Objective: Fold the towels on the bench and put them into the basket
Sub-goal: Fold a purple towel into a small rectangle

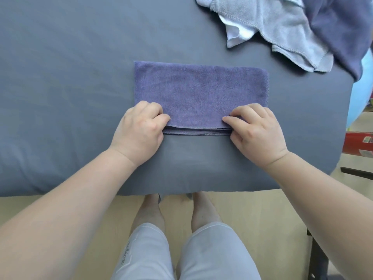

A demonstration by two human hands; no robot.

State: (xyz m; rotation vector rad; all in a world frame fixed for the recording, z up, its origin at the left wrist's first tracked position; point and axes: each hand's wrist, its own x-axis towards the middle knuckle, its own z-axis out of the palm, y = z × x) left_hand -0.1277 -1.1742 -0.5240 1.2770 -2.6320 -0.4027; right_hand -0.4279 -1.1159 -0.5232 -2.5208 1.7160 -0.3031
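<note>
A purple towel [199, 91] lies folded into a flat rectangle in the middle of the grey-covered bench [60, 77]. My left hand [139, 130] pinches the towel's near left corner with curled fingers. At the near right corner my right hand [256, 134] pinches the stacked layers the same way. The near edge shows several layers lying on one another. No basket is in view.
A heap of unfolded towels sits at the far right: a light grey one [278, 27], a white one [234, 33] under it and a dark blue one [339, 29] hanging over the bench's right edge. Red boxes [357, 146] stand on the floor to the right.
</note>
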